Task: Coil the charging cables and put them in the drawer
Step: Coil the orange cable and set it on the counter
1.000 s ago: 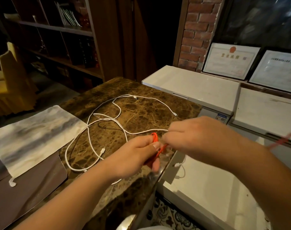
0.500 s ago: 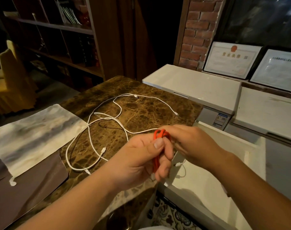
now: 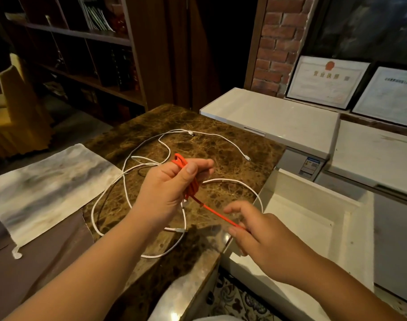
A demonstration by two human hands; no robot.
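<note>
An orange charging cable (image 3: 191, 181) is held looped in the left hand (image 3: 167, 193) above the marble countertop (image 3: 221, 147) — its free end pinched by the right hand (image 3: 260, 237) beside the open white drawer (image 3: 313, 218); white cables (image 3: 128, 181) lie uncoiled.

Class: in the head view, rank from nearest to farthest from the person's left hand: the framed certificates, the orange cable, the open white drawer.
1. orange cable, gripped in the left hand.
2. open white drawer, lower right, beside the counter.
3. framed certificates, far right, against the wall.
</note>
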